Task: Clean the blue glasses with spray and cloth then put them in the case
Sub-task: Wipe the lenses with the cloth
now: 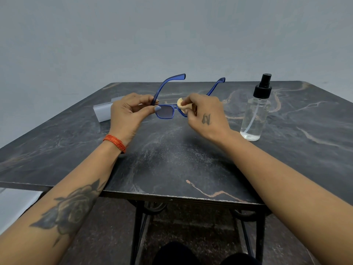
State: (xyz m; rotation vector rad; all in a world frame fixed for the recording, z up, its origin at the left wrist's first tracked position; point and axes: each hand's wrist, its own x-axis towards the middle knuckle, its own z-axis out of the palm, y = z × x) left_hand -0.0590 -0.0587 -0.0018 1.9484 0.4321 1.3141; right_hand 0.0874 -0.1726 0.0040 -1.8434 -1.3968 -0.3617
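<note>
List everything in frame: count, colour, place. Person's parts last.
glasses: 1, blue frame with tinted lenses, held above table centre, arms unfolded pointing away
cloth: 1, cream, pressed on the right-side lens
spray bottle: 1, clear with black pump top, upright on table at right
case: 1, pale grey-white, on table at left, partly hidden behind the left hand
table: 1, dark marbled top, black metal legs
bracelet: 1, orange-red thread, on left wrist
left hand: pinches the frame at the left hinge
right hand: holds cloth against the lens
</note>
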